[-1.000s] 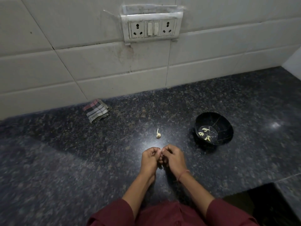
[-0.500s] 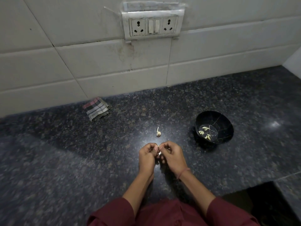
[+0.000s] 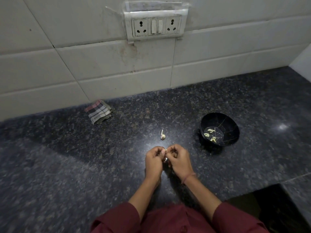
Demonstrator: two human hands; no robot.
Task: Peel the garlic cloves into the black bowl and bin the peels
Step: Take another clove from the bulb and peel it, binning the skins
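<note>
Dark speckled granite worktop (image 3: 67, 165): near its front edge my left hand (image 3: 154, 161) and right hand (image 3: 179, 159) both pinch a small pale garlic clove (image 3: 166, 150). A second, unpeeled clove (image 3: 162, 136) lies just beyond; the round black bowl (image 3: 234, 130) holding peeled cloves (image 3: 210, 134) sits toward the right edge.

We see a dark speckled stone bench (image 3: 67, 165), polished and glossy (a bright glare sits on it at the right). The white wall tiles (image 3: 101, 64) look glazed and smooth, with brownish stains below the white plastic socket plate (image 3: 155, 26), which wears a clear, wrinkled film. The folded checked cloth (image 3: 99, 112) is woven and matt. The round black bowl (image 3: 227, 121) shines, and fine pale veins run through its inside. The loose unpeeled garlic clove (image 3: 162, 136) keeps a dry, papery skin. The person's maroon sleeves (image 3: 117, 221) are matt fabric.
</note>
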